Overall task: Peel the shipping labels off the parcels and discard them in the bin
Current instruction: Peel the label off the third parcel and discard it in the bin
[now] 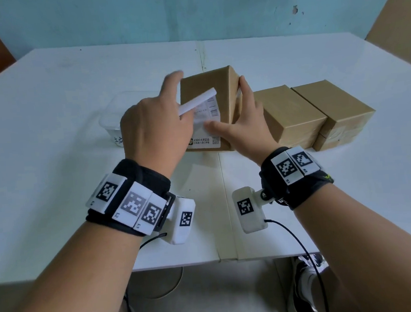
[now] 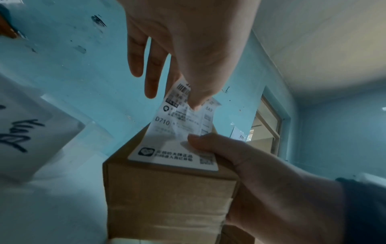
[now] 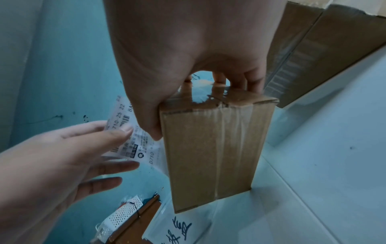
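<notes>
A brown cardboard parcel (image 1: 206,86) stands on the white table (image 1: 72,104), raised at its far end. Its white shipping label (image 1: 205,141) is peeled back about halfway; the near end still sticks to the top face. My left hand (image 1: 183,110) pinches the loose, curled end of the label (image 2: 177,128) between thumb and forefinger (image 2: 193,100), its other fingers straight. My right hand (image 1: 240,113) grips the parcel (image 3: 213,148), thumb (image 2: 196,140) pressing on the label, fingers wrapped over the far right side.
Two more brown parcels (image 1: 292,114) (image 1: 336,111) lie side by side right of the held one. A clear plastic bin (image 1: 113,118) with handwriting on its side stands left of the parcel, partly behind my left hand. Blue wall behind the table.
</notes>
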A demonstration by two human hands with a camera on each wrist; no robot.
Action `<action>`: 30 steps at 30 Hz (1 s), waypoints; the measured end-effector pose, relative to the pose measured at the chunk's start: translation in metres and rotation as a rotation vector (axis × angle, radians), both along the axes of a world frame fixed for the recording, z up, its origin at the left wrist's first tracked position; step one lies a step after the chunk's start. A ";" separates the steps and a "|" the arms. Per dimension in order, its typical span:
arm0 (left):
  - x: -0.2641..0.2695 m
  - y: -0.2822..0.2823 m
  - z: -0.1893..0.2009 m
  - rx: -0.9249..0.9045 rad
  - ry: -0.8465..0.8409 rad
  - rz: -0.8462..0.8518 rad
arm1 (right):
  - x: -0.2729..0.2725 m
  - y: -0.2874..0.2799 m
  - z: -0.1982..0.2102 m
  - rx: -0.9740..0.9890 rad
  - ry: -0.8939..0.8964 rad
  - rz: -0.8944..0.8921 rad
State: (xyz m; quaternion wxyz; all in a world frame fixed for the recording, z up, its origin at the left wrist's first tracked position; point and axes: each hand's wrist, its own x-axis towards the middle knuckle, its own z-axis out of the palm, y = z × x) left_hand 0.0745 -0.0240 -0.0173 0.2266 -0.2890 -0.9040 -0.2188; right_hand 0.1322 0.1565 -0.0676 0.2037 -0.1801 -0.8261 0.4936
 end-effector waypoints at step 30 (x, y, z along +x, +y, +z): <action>0.010 0.005 0.001 0.027 -0.106 -0.146 | 0.004 -0.020 0.005 0.098 -0.022 0.193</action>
